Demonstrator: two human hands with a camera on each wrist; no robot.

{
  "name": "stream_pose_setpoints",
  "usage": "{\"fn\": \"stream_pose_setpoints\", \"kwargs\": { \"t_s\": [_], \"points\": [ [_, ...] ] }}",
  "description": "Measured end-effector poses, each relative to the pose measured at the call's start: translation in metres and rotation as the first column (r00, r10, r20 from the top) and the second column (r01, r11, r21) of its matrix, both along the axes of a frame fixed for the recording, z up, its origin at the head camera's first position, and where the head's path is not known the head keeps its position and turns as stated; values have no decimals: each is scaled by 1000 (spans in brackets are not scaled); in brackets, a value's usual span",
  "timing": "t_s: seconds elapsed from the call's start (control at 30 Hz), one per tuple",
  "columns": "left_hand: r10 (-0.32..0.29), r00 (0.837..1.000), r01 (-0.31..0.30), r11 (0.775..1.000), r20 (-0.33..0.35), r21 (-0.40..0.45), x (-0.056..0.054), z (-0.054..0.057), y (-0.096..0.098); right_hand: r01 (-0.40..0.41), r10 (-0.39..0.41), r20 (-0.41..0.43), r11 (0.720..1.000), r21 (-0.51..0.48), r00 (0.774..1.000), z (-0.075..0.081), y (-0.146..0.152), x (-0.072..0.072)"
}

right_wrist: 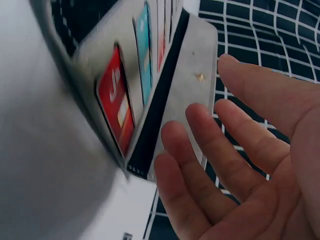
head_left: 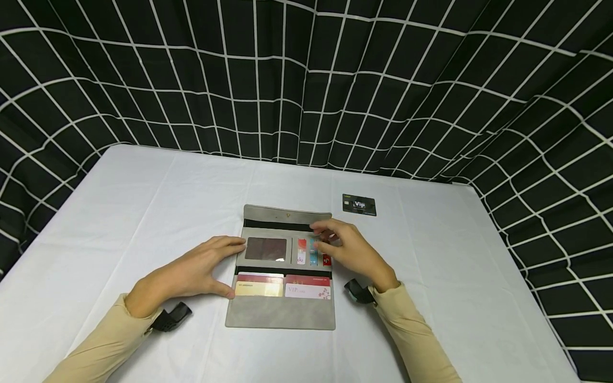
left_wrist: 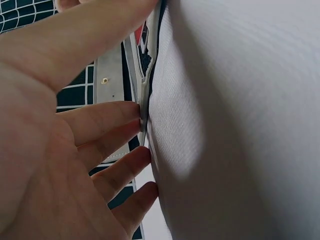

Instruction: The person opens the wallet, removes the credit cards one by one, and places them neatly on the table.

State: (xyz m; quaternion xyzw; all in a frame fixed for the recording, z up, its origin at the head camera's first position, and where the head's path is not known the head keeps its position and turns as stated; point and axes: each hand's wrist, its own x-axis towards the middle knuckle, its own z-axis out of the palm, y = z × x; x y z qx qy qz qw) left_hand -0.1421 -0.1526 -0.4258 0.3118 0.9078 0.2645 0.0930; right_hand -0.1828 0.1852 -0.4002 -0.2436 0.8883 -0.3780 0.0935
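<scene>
An unfolded grey wallet (head_left: 280, 313) lies flat on the white table, its snap flap at the far end. My left hand (head_left: 198, 268) rests at the wallet's left edge, thumb low and straight fingers higher up; in the left wrist view the fingertips (left_wrist: 131, 111) meet that edge. Over the wallet's upper right side is my right hand (head_left: 351, 250), fingers loosely bent and holding nothing. It partly covers a red card (right_wrist: 116, 95) in the rightmost small slot; beside that stands a blue card (right_wrist: 144, 55). A yellow card (head_left: 258, 288) and a pink VIP card (head_left: 306, 290) fill the lower pockets.
A black Vip card (head_left: 366, 208) lies on the white tablecloth (head_left: 431, 255), beyond the wallet to the right. Black curtains with a white grid (head_left: 278, 80) hang behind the table and at its sides. Each wrist wears a small black camera (head_left: 172, 317).
</scene>
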Motion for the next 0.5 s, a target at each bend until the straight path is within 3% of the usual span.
{"fn": "stream_pose_setpoints", "kwargs": {
  "t_s": [0.33,0.5],
  "points": [
    [0,1000,0,1000,4,-16,0,2,-1,-41,43,-37,998,50,998,-7,-13,7],
    [-3,1000,3,1000,6,-20,0,2,-2,-50,58,-61,991,123,996,-9,-17,9]
  ]
}}
